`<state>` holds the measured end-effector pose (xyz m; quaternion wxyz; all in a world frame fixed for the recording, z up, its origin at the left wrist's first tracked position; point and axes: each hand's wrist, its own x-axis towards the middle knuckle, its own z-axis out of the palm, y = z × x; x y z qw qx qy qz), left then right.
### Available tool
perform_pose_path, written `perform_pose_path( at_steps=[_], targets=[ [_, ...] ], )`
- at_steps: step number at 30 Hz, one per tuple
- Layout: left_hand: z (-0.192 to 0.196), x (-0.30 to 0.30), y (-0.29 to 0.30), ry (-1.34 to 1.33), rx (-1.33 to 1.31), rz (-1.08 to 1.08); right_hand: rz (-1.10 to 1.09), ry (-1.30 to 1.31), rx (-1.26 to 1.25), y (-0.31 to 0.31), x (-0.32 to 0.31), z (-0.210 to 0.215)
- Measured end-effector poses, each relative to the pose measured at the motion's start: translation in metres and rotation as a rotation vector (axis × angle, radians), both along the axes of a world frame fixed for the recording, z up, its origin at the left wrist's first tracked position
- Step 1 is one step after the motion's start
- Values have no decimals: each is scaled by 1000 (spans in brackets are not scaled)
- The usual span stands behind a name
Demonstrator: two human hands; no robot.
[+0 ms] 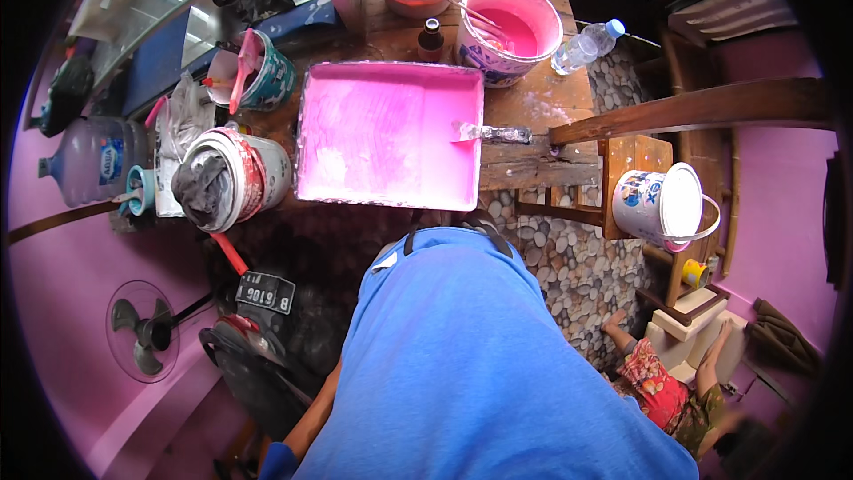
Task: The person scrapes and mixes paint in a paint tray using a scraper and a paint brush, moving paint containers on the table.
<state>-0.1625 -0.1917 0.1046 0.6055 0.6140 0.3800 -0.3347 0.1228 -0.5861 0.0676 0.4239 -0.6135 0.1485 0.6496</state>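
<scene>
Neither of my hands shows; only part of my left arm (318, 411) hangs beside my blue shirt, its hand hidden. In front of me on the wooden table lies a wide rectangular tray (382, 133) coated with pink paint. A paint-smeared scraper (493, 133) rests across the tray's right edge, its blade inside and its handle outside. Behind the tray's right corner stands a white bucket (469, 55) of pink paint with a thin stick leaning in it. Next to that bucket is a small dark bottle (430, 43).
Left of the tray are a lidded bucket (271, 173) topped with grey plastic and a teal bucket (275, 76) holding tools. A clear bottle (586, 49) lies at the table's right edge. On a stool sits a white bucket (641, 200). Another person's legs (657, 364) show lower right.
</scene>
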Motion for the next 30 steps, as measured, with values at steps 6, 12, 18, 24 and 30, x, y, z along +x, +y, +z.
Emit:
perform_pose_path(
  at_steps=[6,12,18,24,30],
  targets=[
    [6,8,10,-49,-20,-45,-54,103,26,-10,1,-3],
    [15,6,21,-119,-66,-114,-135,302,82,-33,-8,-13],
    [20,2,41,-235,-129,-196,-215,529,122,-51,-19,-28],
    [14,0,62,-374,-191,-237,741,92,355,11,41,-10],
    [0,12,63,-509,-172,-186,30,-729,-62,122,151,-3]
  ],
)
